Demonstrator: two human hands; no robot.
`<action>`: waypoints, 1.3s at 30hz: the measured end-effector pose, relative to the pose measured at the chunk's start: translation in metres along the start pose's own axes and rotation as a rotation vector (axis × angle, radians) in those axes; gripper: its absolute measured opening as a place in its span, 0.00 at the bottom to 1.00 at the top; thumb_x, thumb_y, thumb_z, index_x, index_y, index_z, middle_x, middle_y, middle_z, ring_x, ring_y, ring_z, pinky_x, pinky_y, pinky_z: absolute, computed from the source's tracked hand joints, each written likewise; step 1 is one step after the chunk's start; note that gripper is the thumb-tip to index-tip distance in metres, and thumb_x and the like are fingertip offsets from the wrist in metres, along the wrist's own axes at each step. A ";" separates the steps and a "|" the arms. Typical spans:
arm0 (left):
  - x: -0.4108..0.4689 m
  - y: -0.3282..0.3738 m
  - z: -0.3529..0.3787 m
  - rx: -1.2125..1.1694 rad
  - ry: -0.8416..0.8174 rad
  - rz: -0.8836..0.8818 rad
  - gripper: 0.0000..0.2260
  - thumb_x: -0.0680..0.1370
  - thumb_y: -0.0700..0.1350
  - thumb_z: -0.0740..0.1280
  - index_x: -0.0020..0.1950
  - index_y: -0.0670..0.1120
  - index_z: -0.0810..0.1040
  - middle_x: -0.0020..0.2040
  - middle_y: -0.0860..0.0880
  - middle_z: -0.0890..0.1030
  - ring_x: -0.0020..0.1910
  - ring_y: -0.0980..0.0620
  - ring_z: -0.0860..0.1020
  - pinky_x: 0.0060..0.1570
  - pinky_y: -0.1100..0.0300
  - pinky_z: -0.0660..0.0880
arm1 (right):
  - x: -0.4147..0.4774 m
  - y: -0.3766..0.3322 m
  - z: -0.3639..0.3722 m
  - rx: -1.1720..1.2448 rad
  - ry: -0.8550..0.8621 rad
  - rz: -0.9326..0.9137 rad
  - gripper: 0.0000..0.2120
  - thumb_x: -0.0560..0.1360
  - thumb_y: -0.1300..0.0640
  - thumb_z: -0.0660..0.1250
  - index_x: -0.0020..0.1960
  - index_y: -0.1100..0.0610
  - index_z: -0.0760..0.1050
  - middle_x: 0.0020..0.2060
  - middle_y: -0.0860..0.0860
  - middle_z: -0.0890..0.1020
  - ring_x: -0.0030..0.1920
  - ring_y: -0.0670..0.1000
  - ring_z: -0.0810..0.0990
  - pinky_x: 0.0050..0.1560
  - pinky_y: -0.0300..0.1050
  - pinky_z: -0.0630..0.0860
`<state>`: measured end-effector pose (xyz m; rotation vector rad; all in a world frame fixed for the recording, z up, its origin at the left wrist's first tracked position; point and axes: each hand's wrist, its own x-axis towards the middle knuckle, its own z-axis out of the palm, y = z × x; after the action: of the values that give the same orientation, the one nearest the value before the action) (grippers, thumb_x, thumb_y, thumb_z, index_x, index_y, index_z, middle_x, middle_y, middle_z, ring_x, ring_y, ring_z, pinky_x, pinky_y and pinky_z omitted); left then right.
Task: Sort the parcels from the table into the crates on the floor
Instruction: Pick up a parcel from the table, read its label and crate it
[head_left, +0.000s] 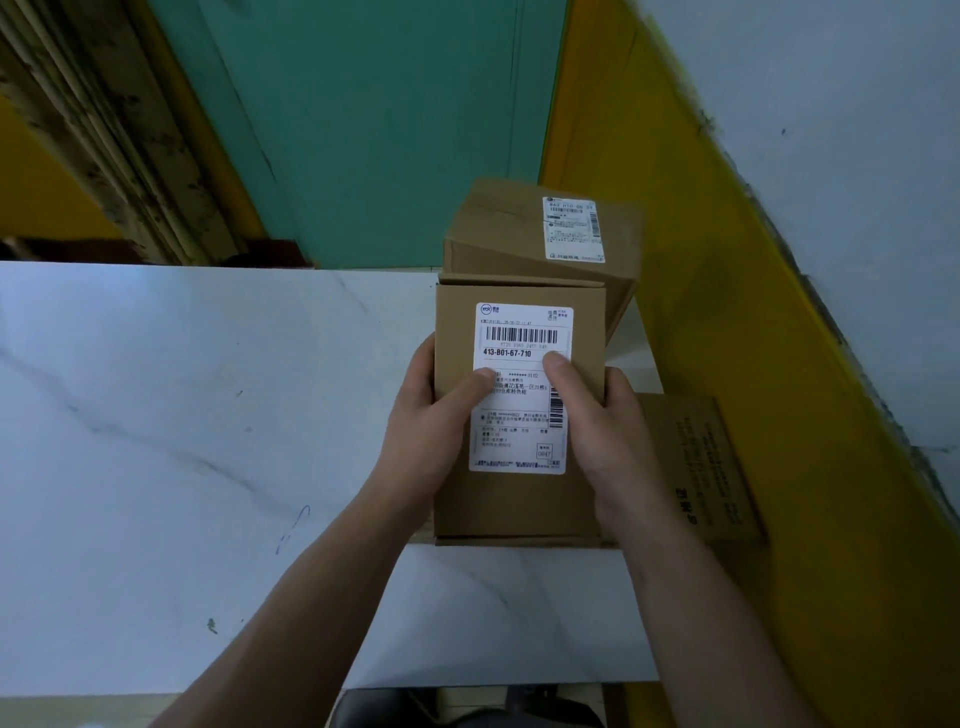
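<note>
- Holding 1 cardboard parcel over the right half of the white marble-look table, label side up toward the camera. It looks lifted clear of the top.
- Left hand wraps the parcel's left edge, right hand its right edge. Both thumbs press on the shipping label. Other fingers are hidden underneath.
- Grip looks chosen for reading: barcode and code 413-B01-67-710 are clear of the thumbs. My guess is the code decides the crate.
- 2nd parcel sits behind it near the table's far edge, tilted, own label up. Cannot tell if it touches the held one.
- Flat printed carton lies at the right, partly under the right wrist, beside the yellow wall.
- Crates are not in view, so the destination is unknown from here.
- Step reads as check-and-decide. The drop into a crate is not yet done, and at least 2 parcels are left to sort.
</note>
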<state>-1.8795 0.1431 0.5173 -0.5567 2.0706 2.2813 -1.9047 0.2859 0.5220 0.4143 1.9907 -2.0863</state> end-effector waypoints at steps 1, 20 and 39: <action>0.000 -0.001 -0.002 0.000 -0.008 -0.003 0.19 0.81 0.46 0.66 0.71 0.58 0.70 0.56 0.57 0.84 0.49 0.58 0.84 0.40 0.63 0.81 | 0.000 0.000 0.000 -0.005 -0.001 -0.001 0.13 0.78 0.45 0.69 0.58 0.51 0.74 0.45 0.45 0.85 0.36 0.37 0.84 0.28 0.30 0.75; -0.006 -0.003 -0.044 -0.019 0.058 0.004 0.25 0.78 0.50 0.71 0.71 0.59 0.65 0.54 0.55 0.83 0.47 0.57 0.85 0.44 0.60 0.82 | -0.011 0.014 0.032 -0.066 -0.055 -0.037 0.16 0.77 0.54 0.72 0.63 0.52 0.75 0.51 0.46 0.86 0.47 0.44 0.86 0.42 0.42 0.82; -0.029 -0.023 -0.112 0.006 -0.056 0.027 0.28 0.79 0.43 0.69 0.73 0.66 0.65 0.59 0.58 0.81 0.54 0.55 0.83 0.49 0.57 0.82 | -0.054 0.034 0.075 -0.034 -0.058 -0.009 0.13 0.78 0.57 0.71 0.61 0.49 0.76 0.50 0.44 0.86 0.47 0.45 0.87 0.40 0.42 0.83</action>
<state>-1.8185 0.0440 0.4960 -0.4610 2.0712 2.2772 -1.8456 0.2073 0.5123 0.3354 1.9960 -2.0424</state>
